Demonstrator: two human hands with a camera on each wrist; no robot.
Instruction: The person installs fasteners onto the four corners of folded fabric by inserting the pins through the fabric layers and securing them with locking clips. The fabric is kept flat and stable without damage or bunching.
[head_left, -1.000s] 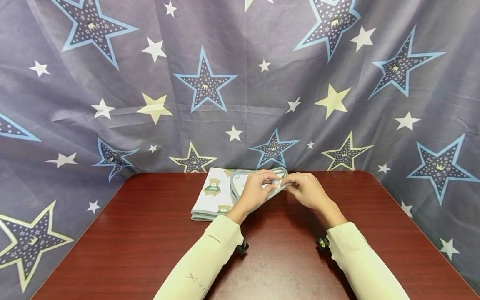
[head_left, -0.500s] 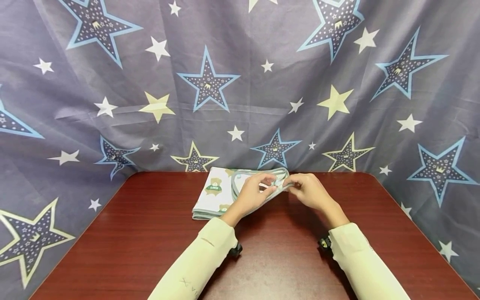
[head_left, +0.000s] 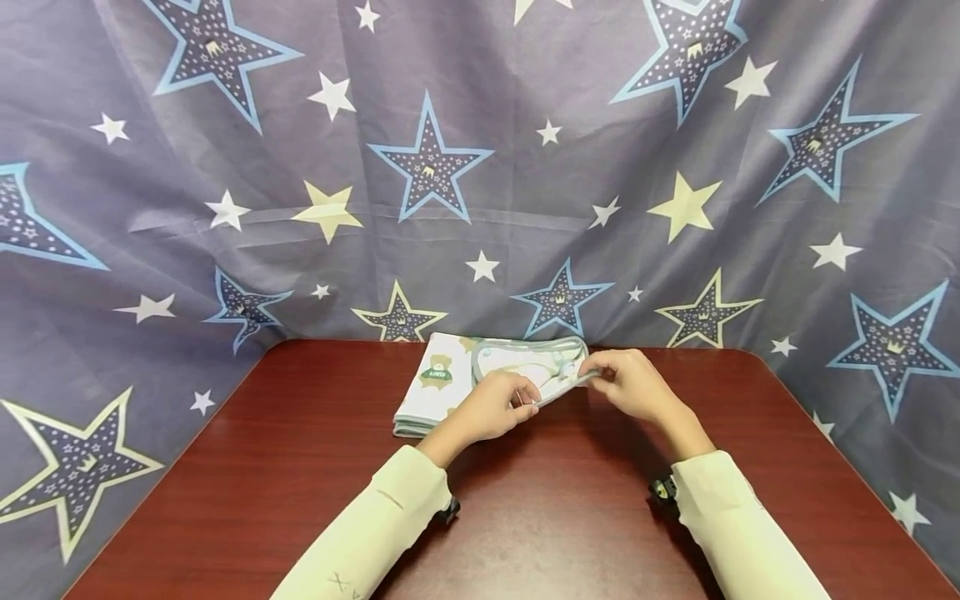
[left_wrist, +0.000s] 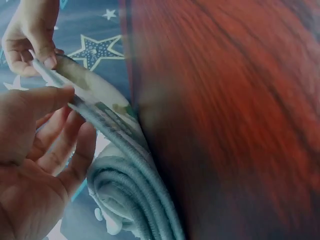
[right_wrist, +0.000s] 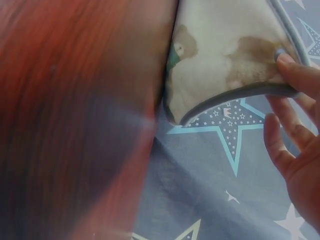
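A folded white cloth (head_left: 431, 387) with a teddy-bear print and grey-green edging lies at the back of the table. Its right part is turned over into a flap (head_left: 525, 357), whose lower layers curl into a roll in the left wrist view. My left hand (head_left: 498, 407) pinches the flap's front edge, thumb and fingertips at the edging (left_wrist: 82, 107). At the right end, my right hand (head_left: 626, 383) pinches the flap's corner between thumb and fingers. In the right wrist view, the thumb (right_wrist: 285, 57) lies on the printed side, and the corner is lifted.
The dark red wooden table (head_left: 570, 533) runs from my sleeves to a grey curtain (head_left: 300, 150) printed with stars, which hangs right behind its far edge. A small black wrist camera (head_left: 662, 492) sits at the right cuff.
My left hand has moved left and toward me along the flap's front edge, away from the right end. My right hand keeps its pinch at the corner. The head view has shifted slightly.
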